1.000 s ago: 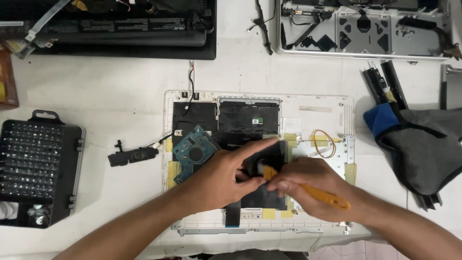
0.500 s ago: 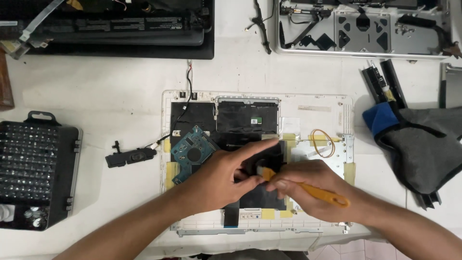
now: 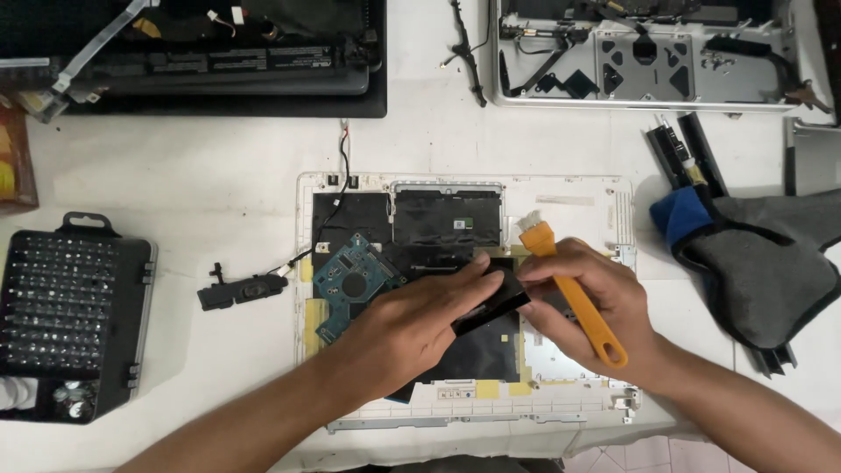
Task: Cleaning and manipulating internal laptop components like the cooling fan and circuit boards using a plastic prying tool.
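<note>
An opened white laptop base (image 3: 578, 197) lies in the middle of the white table, with a blue-green drive circuit board (image 3: 350, 285) and black sheets inside it. My left hand (image 3: 420, 328) pinches a flat black part (image 3: 495, 307) and holds it tilted up above the base. My right hand (image 3: 613, 298) grips an orange-handled brush (image 3: 587, 320), whose white bristles point up and away. The fingertips of that hand touch the right end of the black part.
A black case of screwdriver bits (image 3: 70, 315) sits at the left. A small black speaker module (image 3: 241, 291) on wires lies beside the base. A black laptop (image 3: 219, 61) and a silver chassis (image 3: 639, 52) are at the back. A grey-and-blue cloth (image 3: 762, 263) and black strips (image 3: 683, 153) are on the right.
The orange brush has swung round in my right hand, so its bristled end now sticks out above the hand. The black part is lifted slightly more. My left hand has barely moved.
</note>
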